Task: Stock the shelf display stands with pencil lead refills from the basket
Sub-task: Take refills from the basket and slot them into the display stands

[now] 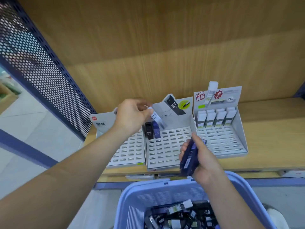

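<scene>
Three white slotted display stands sit on the wooden shelf: a left stand (127,151), a middle stand (166,149) and a right stand (221,141). My left hand (132,116) pinches a white HB refill case (156,119), tilted above the middle stand's back row. A black case (149,130) and a blue case (156,129) stand upright in that row. My right hand (199,158) grips a bundle of dark blue refill cases (189,157) over the middle stand's front right corner. The blue basket (135,197) below holds several more cases.
The right stand carries several white-capped refills (216,117) in its back rows. A perforated dark metal side panel (41,66) bounds the shelf on the left. Bare wooden shelf (272,129) lies right of the stands. The basket sits just in front of the shelf edge.
</scene>
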Demonstrator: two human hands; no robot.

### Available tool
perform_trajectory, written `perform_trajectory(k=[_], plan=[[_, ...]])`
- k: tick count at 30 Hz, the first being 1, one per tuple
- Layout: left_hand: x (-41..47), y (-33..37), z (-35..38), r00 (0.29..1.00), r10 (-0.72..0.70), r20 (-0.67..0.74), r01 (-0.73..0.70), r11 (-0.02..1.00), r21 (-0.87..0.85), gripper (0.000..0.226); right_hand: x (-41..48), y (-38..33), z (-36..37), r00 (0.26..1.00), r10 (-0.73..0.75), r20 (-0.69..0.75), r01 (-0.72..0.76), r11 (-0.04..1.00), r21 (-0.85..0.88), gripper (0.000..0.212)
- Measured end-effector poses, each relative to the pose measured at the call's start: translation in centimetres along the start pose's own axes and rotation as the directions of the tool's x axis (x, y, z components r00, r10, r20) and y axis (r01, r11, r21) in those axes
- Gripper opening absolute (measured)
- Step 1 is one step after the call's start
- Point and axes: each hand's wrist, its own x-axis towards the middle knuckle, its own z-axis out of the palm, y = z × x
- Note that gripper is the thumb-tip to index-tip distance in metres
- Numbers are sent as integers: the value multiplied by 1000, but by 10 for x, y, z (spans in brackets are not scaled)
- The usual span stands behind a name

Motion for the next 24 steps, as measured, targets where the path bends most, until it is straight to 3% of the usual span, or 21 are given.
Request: perform_trajectory(k=[5, 9, 15, 24], plan=[[4, -9, 24, 993, 116, 36, -122, 966, 227, 13, 7, 15, -9, 998, 46, -48, -42, 996, 78, 38], [5, -16, 35, 987, 149, 64, -161, 946, 280, 16, 9, 16, -11, 998, 46, -50, -41, 995, 92, 31], [5, -26, 44, 983, 154, 103, -181, 918, 354, 19, 2, 12, -10, 996, 61, 71, -71, 986, 149, 14], [3, -32, 51, 965, 243, 97, -262, 876, 404, 16, -3, 10, -7, 992, 19, 122, -35, 990, 135, 11]])
